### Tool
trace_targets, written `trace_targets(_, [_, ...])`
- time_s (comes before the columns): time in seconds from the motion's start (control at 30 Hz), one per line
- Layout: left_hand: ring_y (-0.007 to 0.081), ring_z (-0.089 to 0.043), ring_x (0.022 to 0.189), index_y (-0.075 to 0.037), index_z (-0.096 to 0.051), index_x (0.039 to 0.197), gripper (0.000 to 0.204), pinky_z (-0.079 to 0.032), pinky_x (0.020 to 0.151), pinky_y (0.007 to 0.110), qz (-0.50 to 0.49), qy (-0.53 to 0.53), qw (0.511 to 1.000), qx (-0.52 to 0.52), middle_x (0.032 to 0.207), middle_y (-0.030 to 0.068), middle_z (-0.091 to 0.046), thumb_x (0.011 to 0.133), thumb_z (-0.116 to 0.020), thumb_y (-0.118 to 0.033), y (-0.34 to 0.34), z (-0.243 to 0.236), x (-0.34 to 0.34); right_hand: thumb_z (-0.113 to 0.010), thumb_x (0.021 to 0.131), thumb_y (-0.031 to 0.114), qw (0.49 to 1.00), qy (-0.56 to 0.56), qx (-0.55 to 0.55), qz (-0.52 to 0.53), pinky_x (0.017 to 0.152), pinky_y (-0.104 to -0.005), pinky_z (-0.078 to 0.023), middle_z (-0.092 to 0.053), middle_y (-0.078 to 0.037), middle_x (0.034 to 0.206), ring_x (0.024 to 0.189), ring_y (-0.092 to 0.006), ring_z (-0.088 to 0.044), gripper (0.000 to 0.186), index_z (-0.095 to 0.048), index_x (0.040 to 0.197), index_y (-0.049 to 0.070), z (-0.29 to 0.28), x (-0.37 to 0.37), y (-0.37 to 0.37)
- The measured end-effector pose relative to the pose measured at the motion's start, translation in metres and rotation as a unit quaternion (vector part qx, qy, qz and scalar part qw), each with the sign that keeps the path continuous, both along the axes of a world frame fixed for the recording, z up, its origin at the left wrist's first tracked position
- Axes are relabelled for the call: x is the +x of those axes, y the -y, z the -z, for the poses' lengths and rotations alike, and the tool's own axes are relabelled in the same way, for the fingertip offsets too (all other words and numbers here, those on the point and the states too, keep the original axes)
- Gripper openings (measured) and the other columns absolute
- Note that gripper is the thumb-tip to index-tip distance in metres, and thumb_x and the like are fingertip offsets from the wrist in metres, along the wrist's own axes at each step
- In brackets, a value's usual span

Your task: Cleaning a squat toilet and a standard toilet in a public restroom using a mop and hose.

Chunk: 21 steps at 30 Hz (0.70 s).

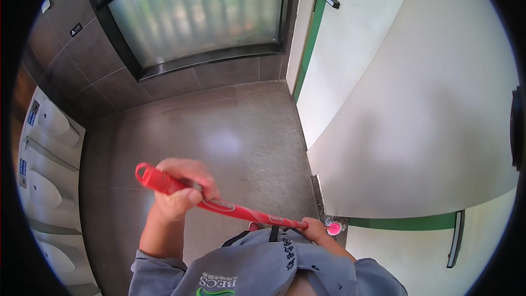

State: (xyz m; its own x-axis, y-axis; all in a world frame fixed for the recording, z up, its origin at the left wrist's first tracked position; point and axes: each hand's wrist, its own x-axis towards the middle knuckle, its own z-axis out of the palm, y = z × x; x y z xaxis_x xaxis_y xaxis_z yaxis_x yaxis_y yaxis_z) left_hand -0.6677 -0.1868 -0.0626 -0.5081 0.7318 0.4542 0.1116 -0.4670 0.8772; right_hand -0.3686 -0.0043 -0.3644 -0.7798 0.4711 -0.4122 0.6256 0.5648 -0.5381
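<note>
Red covers the long pole (246, 212) that I have in both hands, and its slant is the relation I'd watch. From the head view, its long axis crosses in front of the grey uniform (257, 260), from a hanging loop (141, 165) at the upper left down to the right hip. The loop end looks thicker, so I judge it the end nearer the camera and probably the higher one.

My left hand (178, 201) is the one by the loop, just below the capped end. Its fingers are curled over the far side and its thumb lies along the near side; blur on the fingers hides how firm that grip is. My right hand (313, 230) is well apart from it, close to the body, wrapped around the pole at the other end of the visible red length.

Just beyond that right hand, a pink-centred piece with a pale fringe (333, 227) shows beside the foot of the white partition (405, 148). It sits roughly in line with the pole, but the right hand and forearm cover the place where they might meet, so I can't tell whether they're joined. Of my hands, the right is clearly nearer to it.
</note>
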Motion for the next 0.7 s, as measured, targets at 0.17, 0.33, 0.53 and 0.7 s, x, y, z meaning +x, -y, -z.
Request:
trace_targets(0.17, [0.0190, -0.056, 0.051, 0.002, -0.058, 0.074, 0.026, -0.045, 0.048, 0.027, 0.050, -0.020, 0.997, 0.056, 0.058, 0.0107, -0.055, 0.070, -0.063, -0.023, -0.055, -0.014, -0.093, -0.062, 0.070, 0.034, 0.999, 0.000, -0.017, 0.028, 0.063, -0.0400, -0.044, -0.058, -0.016, 0.072, 0.073, -0.0356, -0.056, 0.028, -0.056, 0.071, 0.006, -0.028, -0.056, -0.028])
trace_targets(0.33, [0.0186, -0.055, 0.052, 0.000, -0.057, 0.078, 0.021, -0.045, 0.050, 0.028, 0.023, 0.021, 0.997, 0.070, 0.058, 0.0100, -0.054, 0.070, -0.059, -0.019, -0.136, -0.022, -0.185, -0.064, 0.070, 0.032, 0.990, 0.013, -0.142, 0.005, 0.062, -0.0369, -0.044, -0.060, -0.014, 0.073, 0.070, -0.0301, -0.058, 0.025, -0.061, 0.079, 0.009, -0.048, -0.126, -0.078])
trace_targets(0.53, [0.0191, -0.056, 0.060, 0.001, -0.057, 0.083, 0.025, -0.045, 0.057, 0.029, 0.034, 0.118, 0.991, -0.056, 0.064, 0.0098, -0.056, 0.065, -0.055, -0.015, -0.253, -0.008, -0.276, -0.064, 0.073, 0.035, 0.934, -0.138, -0.320, 0.074, 0.061, -0.0317, -0.042, -0.059, -0.010, 0.067, 0.065, -0.0184, -0.057, 0.029, -0.062, 0.082, 0.008, 0.059, -0.184, -0.141])
trace_targets(0.7, [0.0200, -0.056, 0.063, 0.000, -0.058, 0.079, 0.022, -0.046, 0.060, 0.030, 0.107, 0.028, 0.992, -0.064, 0.067, 0.0101, -0.056, 0.065, -0.059, -0.018, -0.362, -0.025, -0.304, -0.067, 0.069, 0.027, 0.921, -0.094, -0.300, 0.228, 0.060, -0.0294, -0.042, -0.055, -0.007, 0.060, 0.063, -0.0117, -0.053, 0.027, -0.060, 0.076, 0.002, -0.056, -0.246, -0.206])
